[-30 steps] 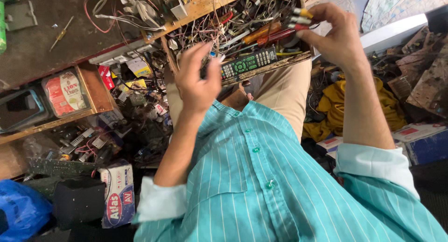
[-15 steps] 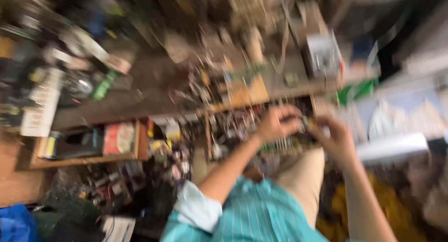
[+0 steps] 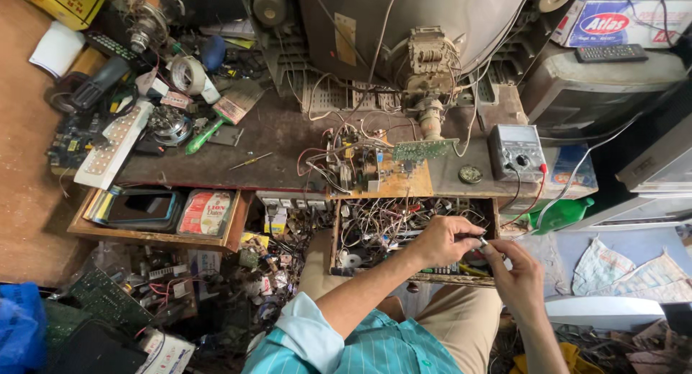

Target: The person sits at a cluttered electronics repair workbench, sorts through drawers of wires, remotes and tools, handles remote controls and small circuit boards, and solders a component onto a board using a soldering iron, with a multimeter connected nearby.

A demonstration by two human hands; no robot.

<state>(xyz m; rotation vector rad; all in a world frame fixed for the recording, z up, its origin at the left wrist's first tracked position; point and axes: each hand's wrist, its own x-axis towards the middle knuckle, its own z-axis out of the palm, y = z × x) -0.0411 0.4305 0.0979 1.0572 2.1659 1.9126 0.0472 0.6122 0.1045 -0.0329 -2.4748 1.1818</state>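
Pinching a small metal part [image 3: 483, 241] between them, both hands meet over the right end of the open wooden drawer [image 3: 414, 276]. The left hand [image 3: 443, 241] closes thumb and fingers on one end, and the right hand [image 3: 515, 277] grips the other end with its fingertips. What the part is, I cannot tell. The drawer is full of tangled wires and lies on the person's lap, just below the counter [image 3: 281, 140]. On the counter stand a circuit board [image 3: 378, 168] and a grey multimeter [image 3: 516, 151].

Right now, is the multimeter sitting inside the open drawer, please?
No, the multimeter rests on the workbench, above the wire-filled drawer.
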